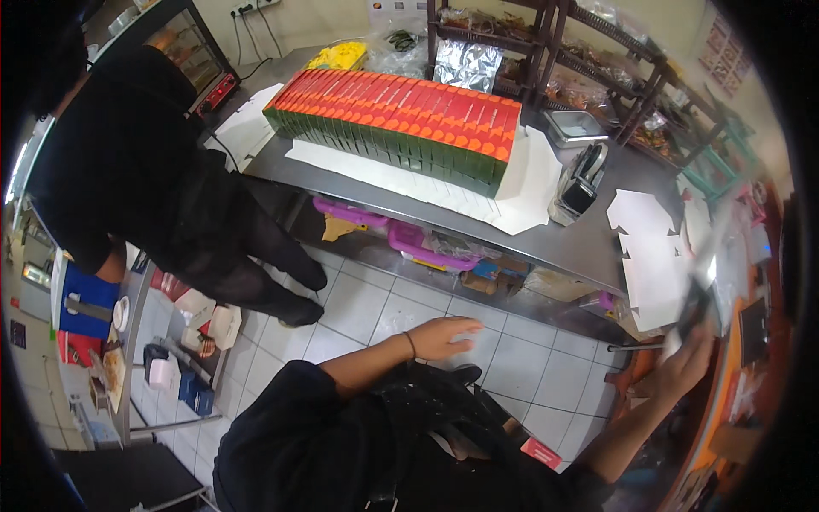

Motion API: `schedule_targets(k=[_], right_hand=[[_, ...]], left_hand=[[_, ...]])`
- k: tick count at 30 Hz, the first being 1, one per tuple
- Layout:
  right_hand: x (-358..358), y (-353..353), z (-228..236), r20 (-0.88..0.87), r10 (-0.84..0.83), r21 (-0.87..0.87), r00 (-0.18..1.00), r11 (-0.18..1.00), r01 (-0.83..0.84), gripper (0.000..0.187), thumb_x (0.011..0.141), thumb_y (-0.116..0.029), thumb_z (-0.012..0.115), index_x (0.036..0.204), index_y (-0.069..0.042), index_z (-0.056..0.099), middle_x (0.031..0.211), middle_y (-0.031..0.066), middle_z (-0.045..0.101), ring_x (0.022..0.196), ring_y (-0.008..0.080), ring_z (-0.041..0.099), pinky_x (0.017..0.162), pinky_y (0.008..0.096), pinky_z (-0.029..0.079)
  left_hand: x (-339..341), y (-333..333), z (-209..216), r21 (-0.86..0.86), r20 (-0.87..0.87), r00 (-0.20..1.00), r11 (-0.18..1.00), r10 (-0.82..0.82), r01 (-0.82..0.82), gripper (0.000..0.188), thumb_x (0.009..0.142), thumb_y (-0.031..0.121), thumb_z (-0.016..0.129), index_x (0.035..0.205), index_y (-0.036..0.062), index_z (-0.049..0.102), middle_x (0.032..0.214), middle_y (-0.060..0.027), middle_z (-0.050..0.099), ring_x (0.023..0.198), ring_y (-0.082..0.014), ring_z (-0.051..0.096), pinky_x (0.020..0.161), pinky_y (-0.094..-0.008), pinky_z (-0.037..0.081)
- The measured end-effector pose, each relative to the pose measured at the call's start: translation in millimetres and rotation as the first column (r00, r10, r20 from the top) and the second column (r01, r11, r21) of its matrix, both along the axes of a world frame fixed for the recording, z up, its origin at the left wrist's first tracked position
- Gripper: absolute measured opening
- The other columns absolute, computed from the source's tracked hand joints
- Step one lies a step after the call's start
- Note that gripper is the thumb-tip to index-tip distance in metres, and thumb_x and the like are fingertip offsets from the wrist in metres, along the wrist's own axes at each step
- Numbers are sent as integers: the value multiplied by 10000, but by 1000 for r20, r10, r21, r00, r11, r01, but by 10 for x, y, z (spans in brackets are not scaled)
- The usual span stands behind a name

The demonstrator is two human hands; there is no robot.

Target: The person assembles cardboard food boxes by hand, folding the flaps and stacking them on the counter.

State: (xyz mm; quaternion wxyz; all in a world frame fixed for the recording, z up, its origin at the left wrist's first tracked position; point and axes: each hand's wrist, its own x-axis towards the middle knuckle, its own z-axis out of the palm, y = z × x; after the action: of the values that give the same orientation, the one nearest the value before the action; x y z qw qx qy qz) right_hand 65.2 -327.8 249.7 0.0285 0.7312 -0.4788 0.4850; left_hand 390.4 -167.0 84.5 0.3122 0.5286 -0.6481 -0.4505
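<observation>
My left hand hangs in front of my body above the tiled floor, fingers stretched out and nothing in them. Out to the right, my right hand is closed around a dark, motion-blurred thing with a pale streak above it; its kind cannot be made out. Just left of that hand, a flat white die-cut card sheet lies at the right end of the steel table. A long row of upright red-and-green cartons stands along the table, on white sheets.
A black-and-silver device and a metal tin sit right of the cartons. Behind are brown racks of packaged goods. Purple baskets fill the lower shelf. A co-worker in black stands at left beside a blue board.
</observation>
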Motion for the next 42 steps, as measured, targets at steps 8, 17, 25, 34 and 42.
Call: schedule_targets(k=[8, 17, 25, 34, 42], right_hand=[[1441, 2318, -1497, 847, -125, 520, 516, -3, -854, 281, 886, -178, 441, 1058, 35, 501, 866, 33, 586, 804, 122, 535, 745, 251, 411], [2222, 3258, -1498, 331, 260, 943, 907, -121, -310, 279, 835, -124, 534, 1066, 31, 510, 847, 63, 589, 742, 101, 540, 690, 227, 427], [2223, 4021, -1744, 647, -542, 679, 536, 90, -728, 321, 818, -50, 536, 1126, 8, 465, 951, 53, 562, 799, 152, 548, 712, 270, 448], [1698, 4865, -1963, 707, -673, 347, 216, 64, -936, 352, 841, -34, 489, 1182, -13, 404, 1045, 76, 540, 932, 178, 550, 825, 304, 459], [1554, 5915, -2103, 721, -688, 107, -86, 233, -967, 410, 849, -35, 458, 1249, -31, 369, 1039, 65, 524, 929, 157, 524, 853, 289, 426]], left_hand=[[271, 775, 9, -388, -366, 928, 918, -71, -83, 585, 894, 445, 234, 1298, 24, 277, 1252, -223, 283, 1135, -339, 339, 972, -374, 255], [938, 1456, -637, 42, -479, 835, 943, -272, 331, 438, 915, 266, 317, 1298, 57, 274, 1122, -106, 485, 1080, -210, 434, 936, -332, 304], [759, 2062, -774, -93, -384, 916, 982, 117, -164, 332, 878, 267, 436, 1134, 57, 446, 885, -96, 385, 798, -196, 468, 742, -290, 402], [513, 2278, -358, 115, -160, 771, 764, -616, 635, 284, 866, 260, 455, 1112, 122, 494, 919, -93, 374, 867, -207, 416, 809, -301, 351], [-8, 3292, -294, -94, 187, 864, 868, -466, 488, 173, 755, 140, 588, 915, 78, 562, 843, -137, 430, 802, -284, 455, 736, -341, 391]])
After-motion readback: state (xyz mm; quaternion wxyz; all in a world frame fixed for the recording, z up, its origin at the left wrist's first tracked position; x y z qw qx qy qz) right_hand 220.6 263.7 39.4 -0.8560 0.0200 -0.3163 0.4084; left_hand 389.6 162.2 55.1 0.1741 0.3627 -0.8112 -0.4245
